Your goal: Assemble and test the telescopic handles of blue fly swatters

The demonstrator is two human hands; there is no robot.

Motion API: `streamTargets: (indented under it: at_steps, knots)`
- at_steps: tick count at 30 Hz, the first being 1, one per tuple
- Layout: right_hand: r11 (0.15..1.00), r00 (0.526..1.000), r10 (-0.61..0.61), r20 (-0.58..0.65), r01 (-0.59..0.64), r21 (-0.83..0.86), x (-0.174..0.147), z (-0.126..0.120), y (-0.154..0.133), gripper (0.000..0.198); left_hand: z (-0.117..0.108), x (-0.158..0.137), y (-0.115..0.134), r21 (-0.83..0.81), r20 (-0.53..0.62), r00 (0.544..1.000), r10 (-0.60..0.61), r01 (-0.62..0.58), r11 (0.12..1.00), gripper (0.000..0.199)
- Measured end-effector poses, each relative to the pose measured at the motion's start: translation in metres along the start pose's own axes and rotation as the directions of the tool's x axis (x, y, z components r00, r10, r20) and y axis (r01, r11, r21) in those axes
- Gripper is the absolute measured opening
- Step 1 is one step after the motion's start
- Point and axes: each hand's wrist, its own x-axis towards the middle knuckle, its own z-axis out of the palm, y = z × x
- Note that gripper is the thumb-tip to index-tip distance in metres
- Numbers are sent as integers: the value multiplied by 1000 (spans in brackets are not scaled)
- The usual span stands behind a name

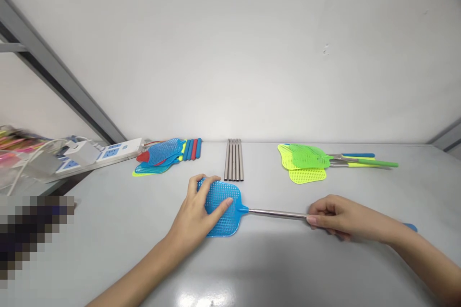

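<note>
Here, a blue fly swatter [233, 213] lies in the middle of the grey table [277, 271], its mesh head pointing to nine o'clock and its metal rod [277, 214] running toward three. The left hand [194, 213] is spread over the mesh, thumb across its face and fingers at the far edge; how firmly it grips cannot be told. The right hand [334, 216] pinches the rod between thumb and curled fingers, and a blue tip [410, 227] shows beyond its wrist.

From the mesh head, a row of metal tubes [234, 160] stretches away near twelve o'clock. Short coloured handles [193, 149] sit side by side at eleven, next to a pile of loose mesh heads [163, 153] at about ten. At two o'clock, green and yellow swatters [309, 157] lie stacked, their handles pointing to three.
</note>
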Motion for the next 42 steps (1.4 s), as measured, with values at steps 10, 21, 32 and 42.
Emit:
streamTargets:
  at_steps: [10, 21, 32, 42]
  knots:
    - [1000, 1000, 10, -16, -10, -9, 2, -1, -1, 41, -9, 1, -3, 18, 223, 953, 204, -213, 977, 76]
    - [1000, 1000, -11, -26, 10, -25, 3, -1, -1, 43, -14, 3, -8, 24, 314, 910, 270, -292, 956, 95]
    - [999, 999, -31, -26, 30, -38, -2, -5, -2, 39, -13, 6, -3, 94, 335, 906, 258, -304, 948, 87]
    - [999, 999, -29, -22, 28, -27, -4, -5, -6, 40, -12, 7, -4, 110, 348, 903, 251, -305, 946, 85]
